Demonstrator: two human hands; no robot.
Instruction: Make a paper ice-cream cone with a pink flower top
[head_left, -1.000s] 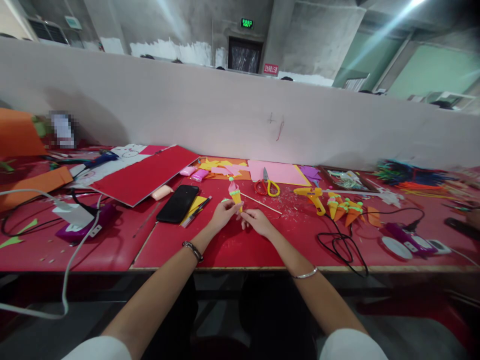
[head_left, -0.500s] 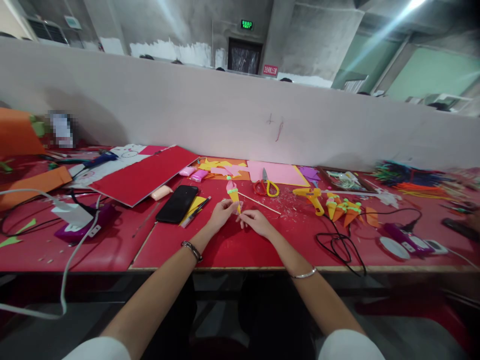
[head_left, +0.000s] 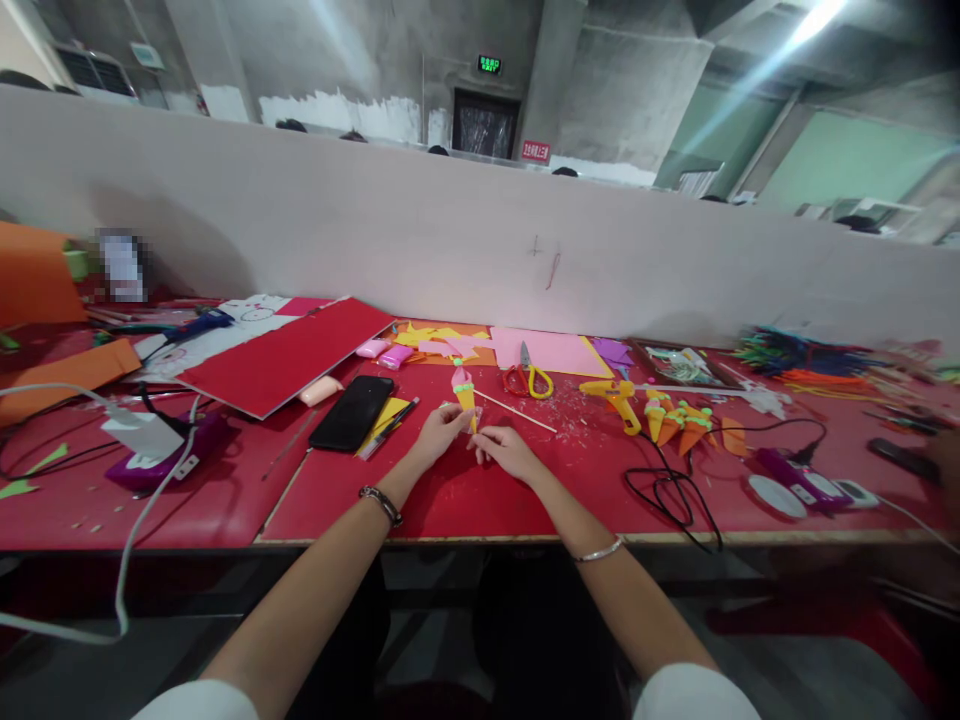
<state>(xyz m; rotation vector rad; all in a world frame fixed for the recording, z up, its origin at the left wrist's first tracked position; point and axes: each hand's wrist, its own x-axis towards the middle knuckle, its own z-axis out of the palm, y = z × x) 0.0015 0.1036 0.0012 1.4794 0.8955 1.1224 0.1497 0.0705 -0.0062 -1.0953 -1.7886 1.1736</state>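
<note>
A small yellow cone with a pink and green top [head_left: 464,386] stands upright between my hands, over the red table [head_left: 450,505]. My left hand [head_left: 444,432] is closed round its left side. At its lower tip are the pinched fingers of my right hand [head_left: 501,448]; whether they grip the tip or something smaller is too small to tell. A thin wooden stick [head_left: 517,411] lies just behind my right hand. Scissors with red and yellow handles [head_left: 529,375] rest farther back.
To the left lie a black phone [head_left: 351,413], a pen [head_left: 391,426] and a red board [head_left: 292,355]. On the right are a yellow glue gun [head_left: 615,400], several finished cones [head_left: 679,422], a coiled black cable [head_left: 667,490] and a purple power strip [head_left: 799,480].
The camera view has shifted slightly. My right hand's fingers have closed in a little at the cone's tip, while my left hand keeps its hold.
</note>
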